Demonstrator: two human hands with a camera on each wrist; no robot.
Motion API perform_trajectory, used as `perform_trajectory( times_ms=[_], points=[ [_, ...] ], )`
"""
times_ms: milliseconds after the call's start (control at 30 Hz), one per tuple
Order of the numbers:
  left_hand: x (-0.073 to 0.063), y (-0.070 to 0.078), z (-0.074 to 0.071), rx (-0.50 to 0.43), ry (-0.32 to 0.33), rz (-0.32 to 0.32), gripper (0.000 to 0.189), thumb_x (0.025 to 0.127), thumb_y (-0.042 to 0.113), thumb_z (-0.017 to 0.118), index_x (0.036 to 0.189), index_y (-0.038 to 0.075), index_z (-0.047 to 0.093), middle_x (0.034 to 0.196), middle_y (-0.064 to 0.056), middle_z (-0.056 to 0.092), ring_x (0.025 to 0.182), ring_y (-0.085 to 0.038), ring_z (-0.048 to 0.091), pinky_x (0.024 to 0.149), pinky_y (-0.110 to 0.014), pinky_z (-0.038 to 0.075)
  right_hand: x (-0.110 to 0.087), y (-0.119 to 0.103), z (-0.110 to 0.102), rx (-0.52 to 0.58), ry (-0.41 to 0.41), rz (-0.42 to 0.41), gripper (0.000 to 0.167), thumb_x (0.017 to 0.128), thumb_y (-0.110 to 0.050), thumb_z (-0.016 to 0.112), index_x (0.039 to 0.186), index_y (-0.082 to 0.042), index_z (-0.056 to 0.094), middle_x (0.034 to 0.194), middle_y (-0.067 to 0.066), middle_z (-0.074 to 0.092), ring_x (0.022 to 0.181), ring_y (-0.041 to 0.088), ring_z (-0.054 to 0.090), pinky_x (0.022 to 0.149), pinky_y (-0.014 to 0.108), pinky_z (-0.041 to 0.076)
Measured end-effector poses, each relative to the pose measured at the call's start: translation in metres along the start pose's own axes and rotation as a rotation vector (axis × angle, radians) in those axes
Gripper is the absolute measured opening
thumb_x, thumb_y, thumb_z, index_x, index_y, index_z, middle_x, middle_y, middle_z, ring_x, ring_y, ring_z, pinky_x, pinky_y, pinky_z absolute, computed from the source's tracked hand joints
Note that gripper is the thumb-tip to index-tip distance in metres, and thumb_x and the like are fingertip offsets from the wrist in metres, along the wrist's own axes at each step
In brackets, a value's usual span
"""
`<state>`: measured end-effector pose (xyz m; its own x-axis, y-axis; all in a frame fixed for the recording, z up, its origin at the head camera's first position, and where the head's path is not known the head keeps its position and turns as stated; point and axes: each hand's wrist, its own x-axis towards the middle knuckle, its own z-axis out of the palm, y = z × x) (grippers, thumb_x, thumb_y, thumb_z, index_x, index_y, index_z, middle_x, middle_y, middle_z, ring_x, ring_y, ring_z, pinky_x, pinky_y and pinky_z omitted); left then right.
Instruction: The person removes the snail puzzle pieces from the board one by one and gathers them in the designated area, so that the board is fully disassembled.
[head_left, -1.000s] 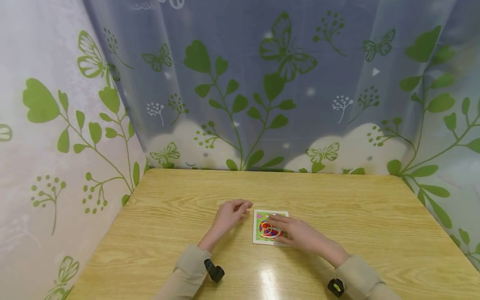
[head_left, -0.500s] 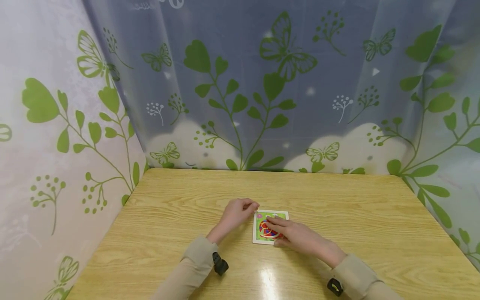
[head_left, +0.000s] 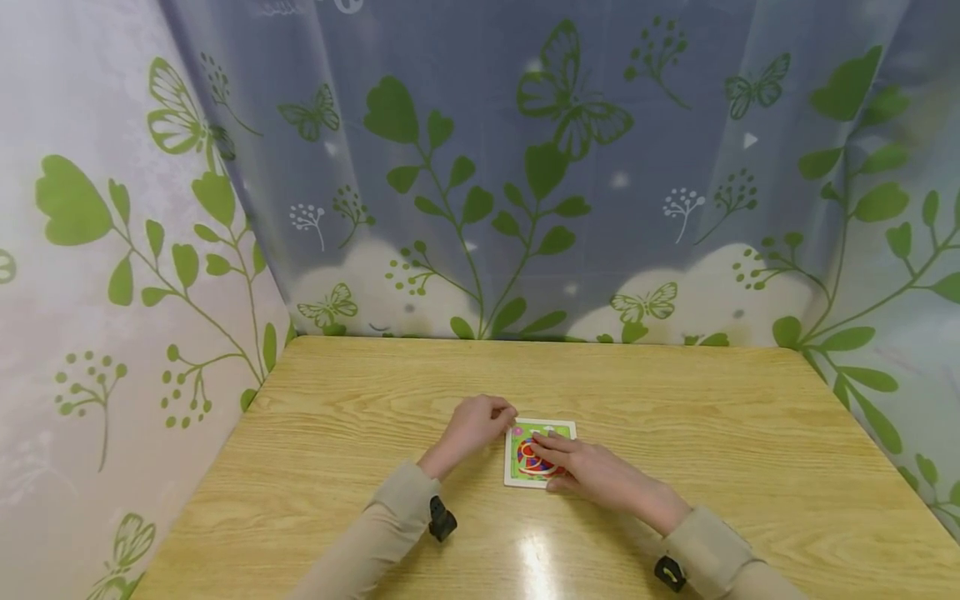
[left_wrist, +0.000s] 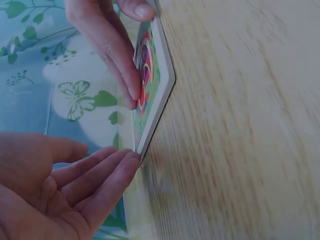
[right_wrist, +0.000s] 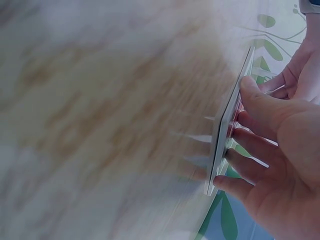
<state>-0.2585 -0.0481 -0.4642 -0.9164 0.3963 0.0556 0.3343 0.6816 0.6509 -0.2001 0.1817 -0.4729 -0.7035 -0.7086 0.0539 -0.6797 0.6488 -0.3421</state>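
Observation:
A small square picture board [head_left: 518, 476] with a white border lies flat on the table. Its picture is green with a red, blue and white rounded figure, partly covered by fingers. My right hand [head_left: 600, 475] rests on the board's right side, fingers spread over the picture and thumb at the near edge. In the right wrist view, the right hand [right_wrist: 280, 150] has its fingertips on the board [right_wrist: 225, 120]. At the far left corner, my left hand [head_left: 474, 427] touches the board with its fingertips. The left wrist view shows the left hand [left_wrist: 85, 190] with relaxed fingers against that corner.
The wooden table [head_left: 675, 400] extends around the board on all sides. Behind it hangs a blue curtain [head_left: 480, 167] printed with green leaves and butterflies. Similar pale cloth [head_left: 90, 317] hangs at the left. Each wrist wears a black strap [head_left: 442, 518].
My left hand has moved right and reached the board's far left corner. The right hand has shifted slightly left over the board. The board stays in nearly the same place.

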Motion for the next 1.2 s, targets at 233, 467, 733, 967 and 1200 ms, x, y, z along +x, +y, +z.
perform_trajectory(
  times_ms=[233,467,733,967,1200],
  points=[
    [0.002,0.004,0.000,0.110,-0.003,0.037,0.022,0.103,0.018,0.059,0.104,0.006,0.078,0.091,-0.006,0.075,0.074,-0.016,0.065,0.067,-0.030,0.052,0.000,0.000,0.000,-0.002,0.003,-0.005,0.059,0.097,-0.026,0.067,0.147,0.000,0.050,0.153,0.018,0.047,0.136,0.037,0.049,0.098,0.049,0.052],
    [0.006,0.010,-0.002,0.140,-0.004,0.043,0.023,0.104,0.019,0.058,0.106,0.006,0.077,0.081,-0.005,0.072,0.062,-0.013,0.056,0.061,-0.028,0.046,-0.001,-0.002,-0.002,-0.027,0.022,-0.028,0.058,0.097,-0.026,0.068,0.145,0.001,0.052,0.151,0.020,0.049,0.135,0.039,0.050,0.098,0.052,0.052],
    [0.007,0.013,-0.002,0.087,-0.006,0.020,0.025,0.105,0.019,0.056,0.114,0.005,0.075,0.102,-0.011,0.075,0.084,-0.022,0.068,0.069,-0.032,0.052,-0.001,-0.003,-0.005,-0.042,0.020,-0.030,0.057,0.097,-0.023,0.069,0.145,0.003,0.053,0.150,0.020,0.050,0.135,0.040,0.050,0.099,0.050,0.051],
    [0.008,0.011,0.003,0.003,-0.016,0.000,0.018,0.096,0.007,0.066,0.112,0.003,0.074,0.101,-0.011,0.074,0.094,-0.026,0.070,0.074,-0.030,0.055,0.000,-0.001,-0.002,-0.051,0.012,-0.034,0.057,0.097,-0.025,0.068,0.145,0.002,0.052,0.151,0.020,0.049,0.135,0.040,0.050,0.100,0.051,0.051],
    [0.009,0.008,0.007,-0.043,-0.021,-0.051,0.013,0.090,0.008,0.076,0.103,0.006,0.078,0.100,-0.008,0.075,0.091,-0.022,0.071,0.076,-0.032,0.056,0.000,0.002,0.003,-0.060,0.000,-0.039,0.059,0.098,-0.026,0.067,0.147,0.001,0.050,0.153,0.018,0.047,0.137,0.039,0.048,0.102,0.052,0.049]
  ],
)
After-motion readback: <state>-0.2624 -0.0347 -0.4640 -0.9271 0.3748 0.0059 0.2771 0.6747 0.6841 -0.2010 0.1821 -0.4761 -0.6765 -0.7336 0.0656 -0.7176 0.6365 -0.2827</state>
